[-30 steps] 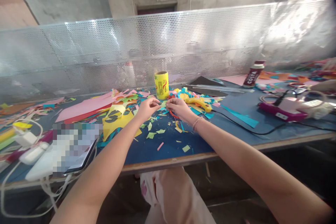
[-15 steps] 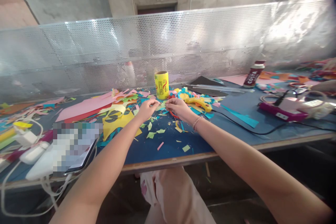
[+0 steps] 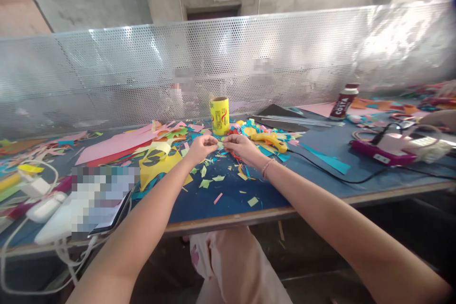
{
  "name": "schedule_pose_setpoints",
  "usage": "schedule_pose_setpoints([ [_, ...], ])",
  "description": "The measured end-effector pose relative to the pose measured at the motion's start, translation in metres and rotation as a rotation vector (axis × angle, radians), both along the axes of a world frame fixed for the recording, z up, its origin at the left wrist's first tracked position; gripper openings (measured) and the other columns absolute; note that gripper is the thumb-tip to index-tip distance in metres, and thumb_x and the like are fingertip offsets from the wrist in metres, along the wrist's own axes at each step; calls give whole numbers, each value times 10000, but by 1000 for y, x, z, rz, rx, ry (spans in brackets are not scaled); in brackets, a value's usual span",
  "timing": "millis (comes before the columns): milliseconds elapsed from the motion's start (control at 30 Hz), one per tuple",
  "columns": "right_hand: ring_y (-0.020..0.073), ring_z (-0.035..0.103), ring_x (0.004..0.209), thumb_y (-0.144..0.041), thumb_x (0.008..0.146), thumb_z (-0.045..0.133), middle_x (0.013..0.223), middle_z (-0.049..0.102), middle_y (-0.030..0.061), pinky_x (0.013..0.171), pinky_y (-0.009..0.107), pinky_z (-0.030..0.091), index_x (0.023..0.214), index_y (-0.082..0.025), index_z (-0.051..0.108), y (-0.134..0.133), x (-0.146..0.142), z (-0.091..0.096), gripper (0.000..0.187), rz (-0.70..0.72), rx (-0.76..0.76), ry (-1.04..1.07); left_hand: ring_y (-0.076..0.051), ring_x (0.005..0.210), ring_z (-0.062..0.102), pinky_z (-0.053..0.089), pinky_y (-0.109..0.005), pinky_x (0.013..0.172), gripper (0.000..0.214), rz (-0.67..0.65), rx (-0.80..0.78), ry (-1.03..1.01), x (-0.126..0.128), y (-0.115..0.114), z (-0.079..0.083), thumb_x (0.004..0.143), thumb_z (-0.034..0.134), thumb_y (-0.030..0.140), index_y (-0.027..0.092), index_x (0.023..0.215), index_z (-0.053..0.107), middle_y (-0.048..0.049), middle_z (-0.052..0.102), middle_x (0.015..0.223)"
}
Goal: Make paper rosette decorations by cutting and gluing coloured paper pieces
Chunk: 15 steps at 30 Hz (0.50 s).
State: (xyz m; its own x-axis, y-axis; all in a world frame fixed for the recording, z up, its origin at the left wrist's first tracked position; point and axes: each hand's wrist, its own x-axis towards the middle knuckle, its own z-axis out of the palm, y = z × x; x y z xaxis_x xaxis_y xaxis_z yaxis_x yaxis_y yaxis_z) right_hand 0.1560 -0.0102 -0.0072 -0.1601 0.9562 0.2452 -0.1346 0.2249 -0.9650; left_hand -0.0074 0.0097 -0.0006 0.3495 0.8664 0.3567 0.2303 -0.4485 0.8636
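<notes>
Over the middle of the table, my left hand [image 3: 202,149] is closed in a pinch on a small light-green paper piece [image 3: 220,144]. From the other side, my right hand [image 3: 242,148] pinches the same piece, its fingertips almost meeting those of the left. The fingers hide much of the paper, so its shape is unclear. Just behind stands a yellow tape roll [image 3: 220,116], upright. To the right of my right hand lies a yellow glue gun [image 3: 270,141] with a black cord. Green paper scraps [image 3: 205,183] are scattered in front of my hands.
Pink paper sheets [image 3: 117,144] and a cut yellow sheet [image 3: 160,166] lie left, near a tablet [image 3: 110,209] with cables. Glue sticks [image 3: 299,119], a brown bottle [image 3: 344,102] and a purple power strip [image 3: 383,152] are right. A perforated metal panel [image 3: 228,61] borders the back.
My fingertips have come slightly closer together around the small paper piece. At the far right edge, another person's hand and arm have shifted a little. The things on the table stay put.
</notes>
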Motion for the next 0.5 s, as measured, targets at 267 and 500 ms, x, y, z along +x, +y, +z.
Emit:
schedule_pose_setpoints([
  [267,62,494,546,-254,594,671,589,526,-43,572,221,407,675,-139,542,2,1,-3,191,4,41,-58,-118,625,540,425,-261,647,123,22,-20,-1,0,-3,3,588,616,210,129,680,603,-16,608,656],
  [500,77,534,608,-319,613,662,651,548,-36,639,235,449,745,-154,555,6,0,-9,236,-8,62,-52,-130,645,565,433,-272,677,150,51,-58,-37,-4,2,2,590,593,197,130,719,630,-26,636,683],
])
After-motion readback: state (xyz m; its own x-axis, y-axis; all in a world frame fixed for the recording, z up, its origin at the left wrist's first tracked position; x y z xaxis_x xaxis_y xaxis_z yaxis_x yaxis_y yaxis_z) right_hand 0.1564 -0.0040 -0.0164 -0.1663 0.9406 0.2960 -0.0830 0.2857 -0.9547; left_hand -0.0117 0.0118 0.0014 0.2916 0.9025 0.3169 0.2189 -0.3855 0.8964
